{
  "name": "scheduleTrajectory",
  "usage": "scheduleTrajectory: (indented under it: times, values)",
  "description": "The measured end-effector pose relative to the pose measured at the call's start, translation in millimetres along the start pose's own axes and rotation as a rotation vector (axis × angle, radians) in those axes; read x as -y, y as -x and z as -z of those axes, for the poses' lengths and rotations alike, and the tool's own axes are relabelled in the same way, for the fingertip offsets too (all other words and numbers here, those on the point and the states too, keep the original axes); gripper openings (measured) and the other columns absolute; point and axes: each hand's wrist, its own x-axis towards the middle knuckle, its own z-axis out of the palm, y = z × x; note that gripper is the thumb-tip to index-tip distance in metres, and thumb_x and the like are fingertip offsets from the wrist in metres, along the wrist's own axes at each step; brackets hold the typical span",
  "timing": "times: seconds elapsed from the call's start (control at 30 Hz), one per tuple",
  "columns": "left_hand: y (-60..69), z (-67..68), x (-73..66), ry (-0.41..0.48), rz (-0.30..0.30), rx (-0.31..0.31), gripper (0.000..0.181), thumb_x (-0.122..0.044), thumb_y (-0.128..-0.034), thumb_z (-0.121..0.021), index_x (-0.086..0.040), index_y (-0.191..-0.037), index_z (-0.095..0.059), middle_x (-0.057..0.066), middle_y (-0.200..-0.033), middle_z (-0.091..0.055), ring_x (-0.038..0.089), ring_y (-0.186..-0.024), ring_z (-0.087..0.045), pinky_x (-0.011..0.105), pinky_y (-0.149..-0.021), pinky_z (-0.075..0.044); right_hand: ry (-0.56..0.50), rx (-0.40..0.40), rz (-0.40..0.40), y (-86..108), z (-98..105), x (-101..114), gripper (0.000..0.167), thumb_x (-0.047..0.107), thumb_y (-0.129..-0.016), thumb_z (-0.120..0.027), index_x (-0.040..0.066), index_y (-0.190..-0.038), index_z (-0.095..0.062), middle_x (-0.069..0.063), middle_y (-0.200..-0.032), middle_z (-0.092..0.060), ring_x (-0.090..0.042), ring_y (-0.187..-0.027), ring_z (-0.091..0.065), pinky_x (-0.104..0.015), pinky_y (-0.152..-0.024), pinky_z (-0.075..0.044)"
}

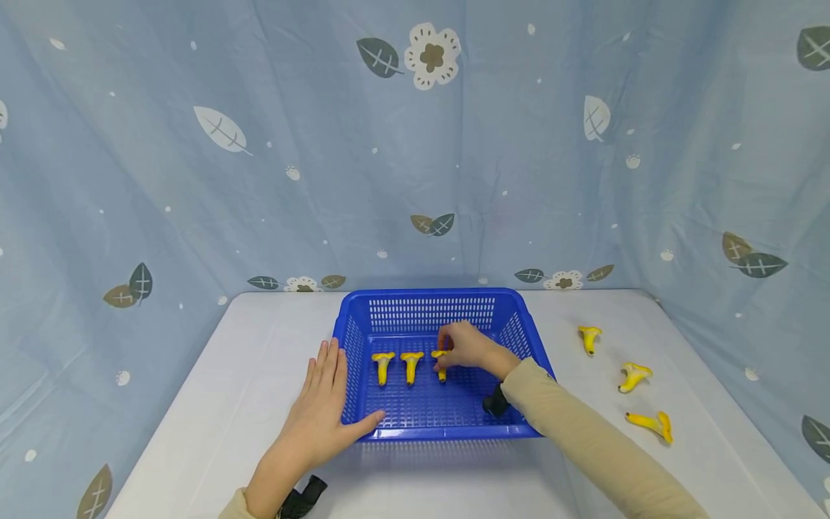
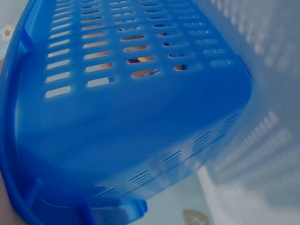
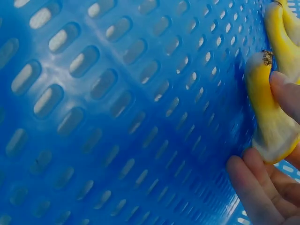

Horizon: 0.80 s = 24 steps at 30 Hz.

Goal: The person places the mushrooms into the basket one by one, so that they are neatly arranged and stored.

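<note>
A blue plastic basket [image 1: 454,433] with slotted walls sits on the white table. Inside it, two yellow mushrooms [image 1: 411,367] lie side by side, caps toward the far wall. To their right, my right hand [image 1: 476,350] pinches a third yellow mushroom [image 3: 260,93] by the thumb and fingers, low over the basket floor; whether it touches the floor I cannot tell. My left hand [image 1: 318,418] rests along the basket's left rim with straight fingers, its thumb over the front left corner. The left wrist view shows mostly the basket's outer wall [image 2: 117,122].
Right of the basket, three more yellow mushrooms lie spread on the table: an upright-lying one [image 1: 589,340], a tilted one [image 1: 634,376] and a sideways one [image 1: 650,424]. A blue patterned curtain [image 1: 363,180] hangs behind the table. Black straps [image 1: 303,499] are at both wrists.
</note>
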Motion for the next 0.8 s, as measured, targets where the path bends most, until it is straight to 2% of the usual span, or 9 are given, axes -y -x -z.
scheduleTrajectory:
  times: [0.17, 0.8]
  values:
    - [0.0, 0.8, -0.3, 0.006, -0.004, -0.001, 0.118, -0.075, -0.0827, -0.057, 0.009, -0.154, -0.016, 0.024, -0.163, -0.001, 0.038, -0.151, 0.004, 0.057, -0.119, -0.009, 0.005, 0.03, -0.04, 0.7, 0.3, 1.8, 0.029, 0.023, -0.076, -0.087, 0.009, -0.094, -0.068, 0.001, -0.082, -0.062, -0.014, -0.072, -0.056, -0.029, -0.064, -0.05]
    - [-0.6, 0.5, -1.0, 0.008, -0.002, -0.005, 0.117, -0.073, -0.0827, -0.059, 0.009, -0.154, -0.016, 0.024, -0.163, -0.001, 0.038, -0.151, 0.004, 0.057, -0.119, -0.009, 0.015, 0.056, -0.052, 2.6, 4.6, 3.9, 0.021, 0.019, -0.08, -0.085, 0.012, -0.091, -0.069, 0.001, -0.086, -0.064, -0.014, -0.078, -0.057, -0.033, -0.072, -0.052]
